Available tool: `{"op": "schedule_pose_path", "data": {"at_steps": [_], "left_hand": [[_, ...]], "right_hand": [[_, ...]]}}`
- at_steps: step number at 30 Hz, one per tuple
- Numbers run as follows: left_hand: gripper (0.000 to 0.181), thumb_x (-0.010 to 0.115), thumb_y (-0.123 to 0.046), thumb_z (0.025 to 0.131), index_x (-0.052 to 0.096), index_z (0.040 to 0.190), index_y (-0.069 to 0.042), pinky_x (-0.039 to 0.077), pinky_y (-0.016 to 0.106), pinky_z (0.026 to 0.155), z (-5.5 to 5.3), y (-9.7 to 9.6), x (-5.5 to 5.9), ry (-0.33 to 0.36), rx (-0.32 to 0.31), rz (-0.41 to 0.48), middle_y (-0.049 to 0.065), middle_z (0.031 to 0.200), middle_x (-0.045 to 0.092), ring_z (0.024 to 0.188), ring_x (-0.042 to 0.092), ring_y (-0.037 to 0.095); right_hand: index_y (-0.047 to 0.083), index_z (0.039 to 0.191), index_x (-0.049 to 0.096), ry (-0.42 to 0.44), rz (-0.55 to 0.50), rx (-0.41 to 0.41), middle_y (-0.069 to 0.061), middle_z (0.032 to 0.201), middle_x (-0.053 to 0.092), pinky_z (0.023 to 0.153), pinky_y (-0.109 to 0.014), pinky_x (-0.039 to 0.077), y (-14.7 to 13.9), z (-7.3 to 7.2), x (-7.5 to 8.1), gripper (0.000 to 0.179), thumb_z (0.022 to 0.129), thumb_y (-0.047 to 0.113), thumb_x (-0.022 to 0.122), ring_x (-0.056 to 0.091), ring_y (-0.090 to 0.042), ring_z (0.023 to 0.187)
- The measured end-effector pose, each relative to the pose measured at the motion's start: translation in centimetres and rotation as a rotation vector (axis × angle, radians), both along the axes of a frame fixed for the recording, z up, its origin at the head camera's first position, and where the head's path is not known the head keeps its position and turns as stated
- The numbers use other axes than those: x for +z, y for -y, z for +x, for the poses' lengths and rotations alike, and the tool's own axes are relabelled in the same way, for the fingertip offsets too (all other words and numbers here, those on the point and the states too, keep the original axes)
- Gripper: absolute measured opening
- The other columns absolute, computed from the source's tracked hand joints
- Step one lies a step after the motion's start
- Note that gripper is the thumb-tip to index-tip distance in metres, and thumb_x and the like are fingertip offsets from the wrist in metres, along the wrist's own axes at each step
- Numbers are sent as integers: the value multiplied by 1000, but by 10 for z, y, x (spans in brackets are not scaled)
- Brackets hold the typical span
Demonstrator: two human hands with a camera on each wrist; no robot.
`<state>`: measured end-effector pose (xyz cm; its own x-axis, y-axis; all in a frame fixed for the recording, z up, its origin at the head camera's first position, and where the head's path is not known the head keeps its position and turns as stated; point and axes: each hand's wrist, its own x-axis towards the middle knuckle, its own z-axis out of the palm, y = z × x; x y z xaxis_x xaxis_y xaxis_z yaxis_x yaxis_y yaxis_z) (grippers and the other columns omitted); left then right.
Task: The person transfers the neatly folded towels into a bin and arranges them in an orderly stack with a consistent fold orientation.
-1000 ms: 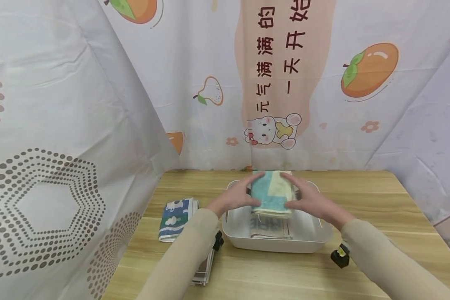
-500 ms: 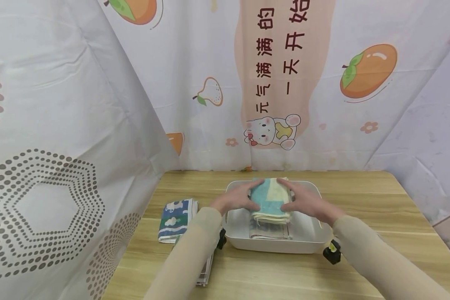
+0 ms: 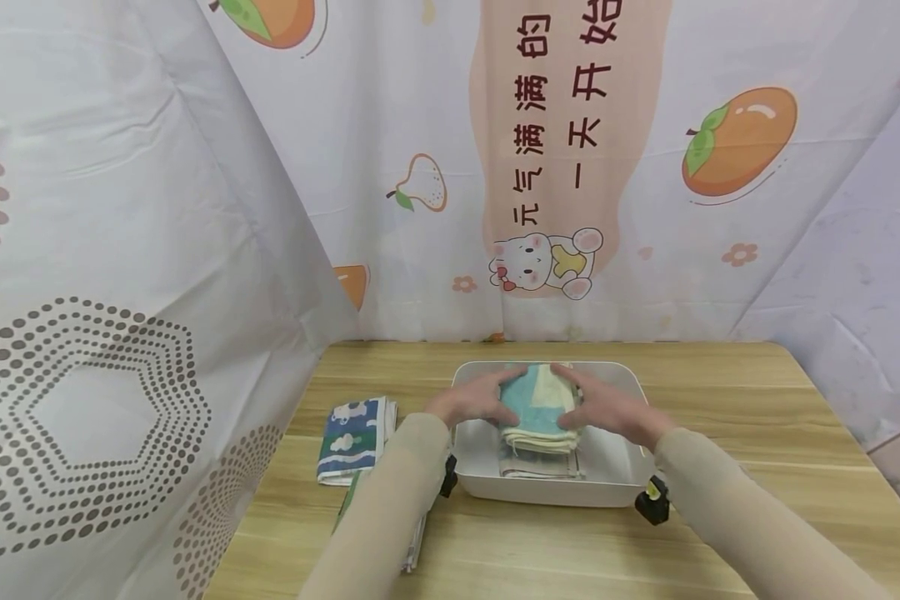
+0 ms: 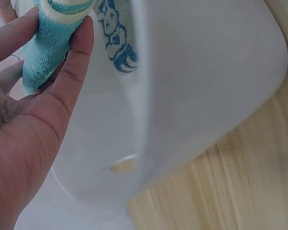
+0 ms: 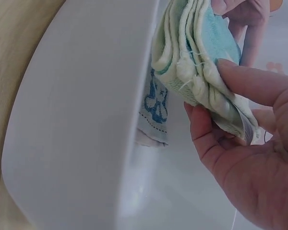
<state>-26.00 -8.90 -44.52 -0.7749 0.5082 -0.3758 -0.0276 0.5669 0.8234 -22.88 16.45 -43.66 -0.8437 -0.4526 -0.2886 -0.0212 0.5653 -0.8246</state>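
Note:
A folded teal and cream towel (image 3: 542, 404) is held level between both hands, inside the white basket's outline in the head view. On its left edge, my left hand (image 3: 478, 398) grips with the thumb and fingers. The right hand (image 3: 606, 407) pinches the opposite edge. Folded layers with loose threads show on this towel (image 5: 197, 62) in the right wrist view. Below it, a pale towel (image 3: 540, 467) with a blue pattern lies in the white basket (image 3: 551, 493). The left wrist view shows a gap between the held towel (image 4: 50, 48) and the patterned towel (image 4: 117, 40).
A folded blue and green towel (image 3: 348, 442) lies on the wooden table (image 3: 765, 433) left of the basket. Partly hidden under my left forearm is another folded stack (image 3: 414, 546). A printed curtain (image 3: 420, 308) hangs behind the table.
Both hands have lowered the teal and cream towel into the basket, toward me, over the patterned towel. The basket and the towels on the table have stayed put.

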Motion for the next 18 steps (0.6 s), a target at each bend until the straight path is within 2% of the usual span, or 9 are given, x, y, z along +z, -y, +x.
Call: {"op": "schedule_pose_path", "data": {"at_steps": [6,18], "left_hand": [[97,82,-2,83,33,161,-28,59,34,81,1,-1,-5,38,5,13,10,163,30,112,57,22],[97,81,3,82,33,162,-24,59,35,77,5,-4,-8,80,18,8,13,159,33,99,62,23]], "right_hand": [[19,165,19,16,13,-4,-19,170,12,115,-73,20,1,2,-5,94,90,17,75,12,-47,153],[15,165,18,53,21,0,-22,170,8,116,-72,19,5,4,-9,95,89,14,76,11,-48,153]]}}
